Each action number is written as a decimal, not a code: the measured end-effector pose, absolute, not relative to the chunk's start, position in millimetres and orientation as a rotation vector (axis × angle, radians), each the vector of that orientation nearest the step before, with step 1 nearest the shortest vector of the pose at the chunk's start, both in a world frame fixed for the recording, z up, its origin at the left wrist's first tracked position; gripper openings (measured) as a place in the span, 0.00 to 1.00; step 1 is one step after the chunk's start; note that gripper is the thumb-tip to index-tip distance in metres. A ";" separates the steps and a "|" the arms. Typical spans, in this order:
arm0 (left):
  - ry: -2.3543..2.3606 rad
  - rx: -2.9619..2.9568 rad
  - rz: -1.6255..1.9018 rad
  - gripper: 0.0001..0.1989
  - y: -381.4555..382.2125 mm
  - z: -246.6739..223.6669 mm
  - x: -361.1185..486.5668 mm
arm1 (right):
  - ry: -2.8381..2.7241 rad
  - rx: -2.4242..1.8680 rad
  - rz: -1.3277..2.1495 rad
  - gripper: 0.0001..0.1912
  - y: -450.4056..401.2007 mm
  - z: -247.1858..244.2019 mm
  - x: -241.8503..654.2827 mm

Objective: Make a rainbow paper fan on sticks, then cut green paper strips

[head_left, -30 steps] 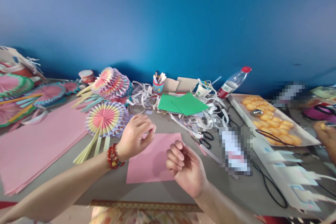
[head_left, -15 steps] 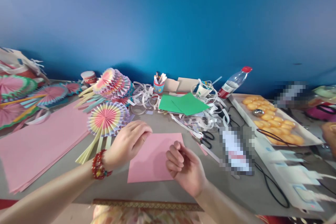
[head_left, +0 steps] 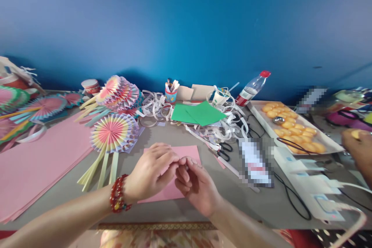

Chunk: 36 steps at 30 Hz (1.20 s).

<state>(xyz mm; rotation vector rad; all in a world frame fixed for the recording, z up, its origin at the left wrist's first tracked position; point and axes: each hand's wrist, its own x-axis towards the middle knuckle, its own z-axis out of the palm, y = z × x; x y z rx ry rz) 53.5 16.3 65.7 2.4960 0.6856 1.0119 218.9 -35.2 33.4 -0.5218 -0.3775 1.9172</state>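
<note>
Over a pink sheet [head_left: 174, 192] on the grey table, my left hand [head_left: 155, 170] and my right hand [head_left: 197, 184] meet at the fingertips. Both hands have curled fingers, with thumb and fingertips pinched together; anything between them is too small to make out. A red bead bracelet [head_left: 118, 193] circles my left wrist. Left of my hands lies a round pleated paper fan [head_left: 114, 133] with pale yellow strips. Green sheets [head_left: 200, 113] rest behind my hands, and black-handled scissors [head_left: 224, 151] lie to their right.
Large pink sheets [head_left: 46, 159] are stacked at left. White paper curls [head_left: 154, 104], a pen cup [head_left: 170, 95] and a bottle [head_left: 252, 88] stand at the back. At right are a tray of orange pieces [head_left: 293, 128], a power strip [head_left: 308, 190] and another person's hand [head_left: 359, 147].
My two hands have come together, fingertips now touching. The view has shifted slightly, and the other person's hand shows more at the right edge.
</note>
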 end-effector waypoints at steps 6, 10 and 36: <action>0.704 2.463 1.062 0.06 17.0 63.1 53.4 | -0.365 -0.550 1.868 0.09 -36.1 33.5 216.1; 0.715 2.485 1.058 0.06 21.3 59.6 52.3 | -0.336 -0.546 1.878 0.09 -35.4 32.5 215.8; 0.741 2.165 1.111 0.07 22.8 52.9 52.2 | -0.246 -0.529 1.945 0.09 -42.8 32.6 208.4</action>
